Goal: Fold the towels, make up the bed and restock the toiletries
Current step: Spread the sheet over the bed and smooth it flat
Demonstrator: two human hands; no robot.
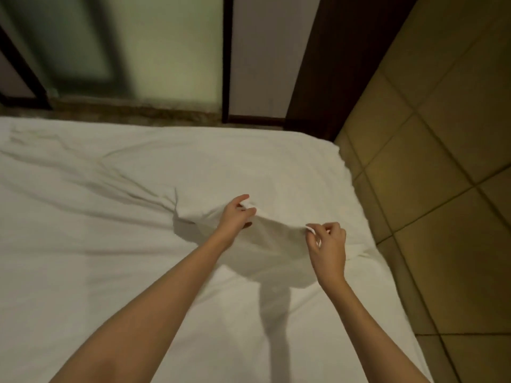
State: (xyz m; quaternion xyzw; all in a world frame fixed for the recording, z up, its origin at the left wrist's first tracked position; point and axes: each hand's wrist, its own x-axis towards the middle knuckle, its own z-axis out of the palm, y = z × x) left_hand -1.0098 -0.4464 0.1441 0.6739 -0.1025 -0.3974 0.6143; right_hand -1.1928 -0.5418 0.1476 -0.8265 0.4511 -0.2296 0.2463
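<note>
Towel point(265, 244), white, hangs lifted above the bed point(83, 258) near the bed's right edge, held by both hands along its upper edge. The left hand point(235, 217) pinches the cloth at the towel's upper left, thumb and fingers closed on a small fold of it; this grip sits a little farther from the camera than the other. The right hand point(329, 247) pinches the upper right corner, fingers curled, with a bit of white cloth showing at the fingertips point(311, 230). Between the two grips the top edge sags slightly, and the body of the towel drops below and toward the camera, ending in a rounded lower edge just beside the right wrist. To the left of the left grip a further part of the towel trails down and rests on the bed, with a dark shadow under it. The towel's shadow falls on the sheet beneath it.

White sheet covers the bed, with creases running across its left part toward the towel. Tan tiled floor point(442, 175) lies to the right of the bed. Beyond the bed's far edge stand frosted glass panels point(166, 51) in a dark frame. Both forearms are bare.
</note>
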